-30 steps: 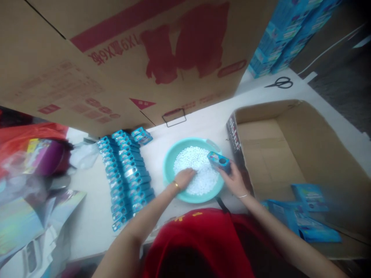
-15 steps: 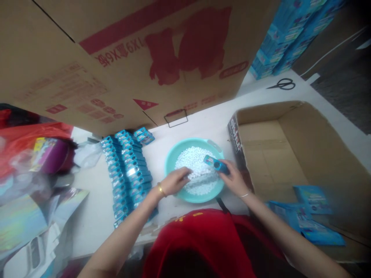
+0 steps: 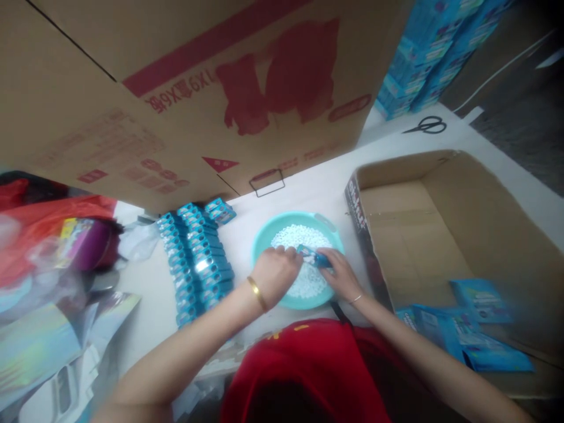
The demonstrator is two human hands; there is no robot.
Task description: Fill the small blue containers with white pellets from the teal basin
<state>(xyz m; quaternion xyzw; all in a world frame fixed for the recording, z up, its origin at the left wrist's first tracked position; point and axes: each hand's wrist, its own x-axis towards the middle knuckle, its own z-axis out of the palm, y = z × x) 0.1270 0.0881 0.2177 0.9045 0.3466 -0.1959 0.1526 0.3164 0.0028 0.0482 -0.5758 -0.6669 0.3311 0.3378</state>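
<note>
We pinch the small blue plastic case (image 3: 314, 257) between both hands (image 3: 275, 276) (image 3: 341, 274), level above the white pellets (image 3: 304, 238) in the round teal plastic basin (image 3: 264, 238), so none spill.

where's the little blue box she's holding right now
In the head view the small blue box sits centre frame, pinched between both hands over the teal basin of white pellets, left of the open carton.

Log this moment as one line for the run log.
left hand: over white beads, meeting small blue box | right hand: holds small blue box | teal bowl: on table | rows of blue boxes: left of bowl
</note>
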